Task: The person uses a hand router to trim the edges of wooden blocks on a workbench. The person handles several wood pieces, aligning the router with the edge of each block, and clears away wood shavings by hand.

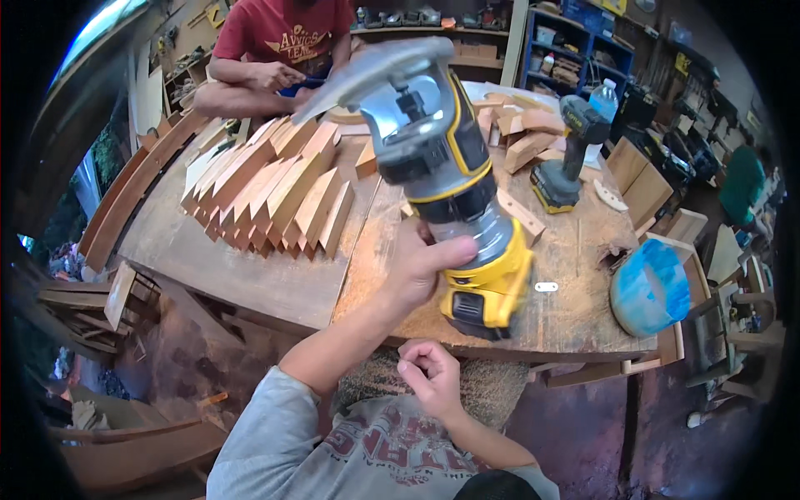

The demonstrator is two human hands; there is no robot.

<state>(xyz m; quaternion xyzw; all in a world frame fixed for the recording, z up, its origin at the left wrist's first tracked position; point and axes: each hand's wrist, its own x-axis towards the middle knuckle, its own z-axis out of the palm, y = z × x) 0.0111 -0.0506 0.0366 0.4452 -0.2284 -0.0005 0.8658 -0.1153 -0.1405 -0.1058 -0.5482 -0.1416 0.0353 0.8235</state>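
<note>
My left hand (421,262) grips a yellow and black cordless trim router (454,183) around its body. The tool is tilted over the bench, its base plate (392,71) uppermost and its battery end toward me. Below it, in front of my shirt, my right hand (432,379) is closed with the fingers curled in; what they hold, if anything, is hidden. Left of the router, several pointed wooden pieces (271,187) stand in tight rows on the workbench (258,271). A small white oblong piece (546,287) shows just right of the battery.
A cordless drill (571,154) stands right of the router, near wood offcuts (529,137) and a water bottle (604,100). A blue-stained tub (650,287) sits at the right edge. Sawdust covers the near bench. Across it sits another person (283,50).
</note>
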